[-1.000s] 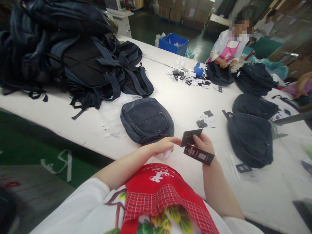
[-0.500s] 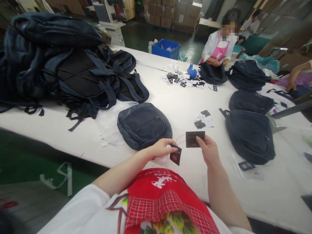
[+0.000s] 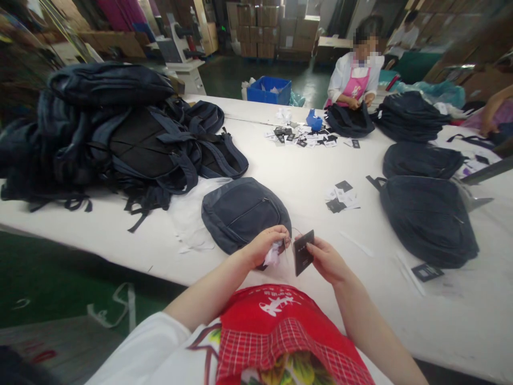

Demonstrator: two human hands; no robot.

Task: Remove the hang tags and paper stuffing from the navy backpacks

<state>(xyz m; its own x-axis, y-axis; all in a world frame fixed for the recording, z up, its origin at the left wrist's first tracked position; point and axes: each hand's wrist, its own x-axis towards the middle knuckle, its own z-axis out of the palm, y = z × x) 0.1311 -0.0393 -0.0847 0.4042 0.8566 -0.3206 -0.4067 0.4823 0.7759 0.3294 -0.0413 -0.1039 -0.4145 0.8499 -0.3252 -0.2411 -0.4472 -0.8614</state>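
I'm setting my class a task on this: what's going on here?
The person's right hand holds a black hang tag; the left hand grips a thin string and something pale and crumpled. A navy backpack lies beyond the left hand on the white table. Farther off, a co-worker in a pink apron handles a dark bag.

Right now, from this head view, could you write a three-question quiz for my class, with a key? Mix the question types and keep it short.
1. Multiple choice: what does the right hand hold?
A) scissors
B) a black tag
C) a water bottle

2. True or false: the large heap of backpacks is on the person's left.

3. Fill in: beyond the left hand, a dark backpack lies on a ____ tabletop.

Key:
1. B
2. True
3. white
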